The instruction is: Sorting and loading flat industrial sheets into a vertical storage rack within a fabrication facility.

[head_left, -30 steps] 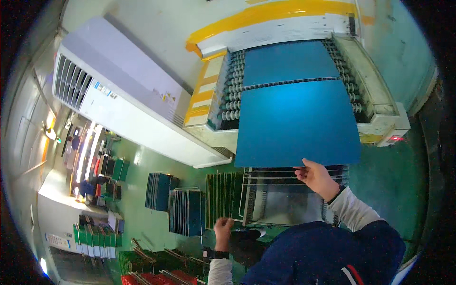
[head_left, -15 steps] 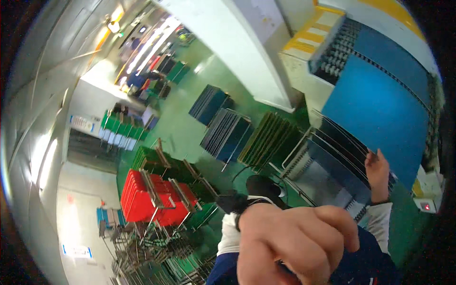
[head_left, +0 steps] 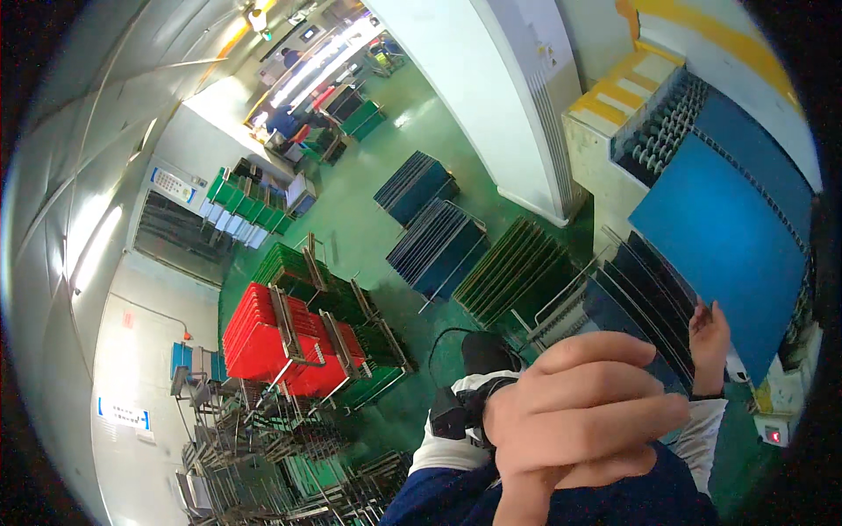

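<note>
Closer than earlier, my left hand (head_left: 583, 412) half-curls, palm hidden; my right hand (head_left: 709, 337) apparently steadies the blue board (head_left: 728, 232), grip unclear; moving it calls for firm pinching.

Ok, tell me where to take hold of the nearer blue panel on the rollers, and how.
The nearer blue panel is probably best pinched at its near edge, from the near side: thin and flat, it juts past the rollers there.

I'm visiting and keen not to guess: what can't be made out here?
All in the head view:
Left hand: palm hidden by its curled fingers.
Right hand: contact with the blue panel too small to tell.
Rack: near part behind the left hand.
Far worker: hands too small, blurred.
</note>
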Demonstrator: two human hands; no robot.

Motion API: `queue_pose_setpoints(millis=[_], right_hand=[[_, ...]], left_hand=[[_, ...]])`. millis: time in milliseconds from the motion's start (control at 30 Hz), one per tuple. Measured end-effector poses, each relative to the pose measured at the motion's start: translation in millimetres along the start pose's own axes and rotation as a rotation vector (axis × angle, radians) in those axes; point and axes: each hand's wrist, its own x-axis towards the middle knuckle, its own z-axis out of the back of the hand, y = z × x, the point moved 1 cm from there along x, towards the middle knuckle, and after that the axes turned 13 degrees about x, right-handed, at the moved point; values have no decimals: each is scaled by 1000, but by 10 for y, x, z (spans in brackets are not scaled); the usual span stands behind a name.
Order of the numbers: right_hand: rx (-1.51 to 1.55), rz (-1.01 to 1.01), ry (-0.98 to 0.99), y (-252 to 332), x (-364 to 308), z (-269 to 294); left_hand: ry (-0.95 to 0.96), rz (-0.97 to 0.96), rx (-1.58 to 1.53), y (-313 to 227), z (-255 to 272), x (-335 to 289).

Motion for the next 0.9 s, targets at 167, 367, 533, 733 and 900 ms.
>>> queue_pose_setpoints(millis=[167, 367, 533, 733, 900], right_hand=[[-22, 44, 42, 66, 27, -2], [-20, 40, 89, 154, 180, 62], [-3, 68, 59, 181, 249, 43], [19, 69, 60, 152, 191, -187], [25, 67, 52, 210, 276, -124]], left_hand=[[16, 17, 4, -64, 14, 3], [34, -133, 112, -104, 73, -76], [176, 10, 260, -145, 141, -79], [244, 46, 242, -167, 159, -34], [242, 52, 127, -144, 157, -13]])
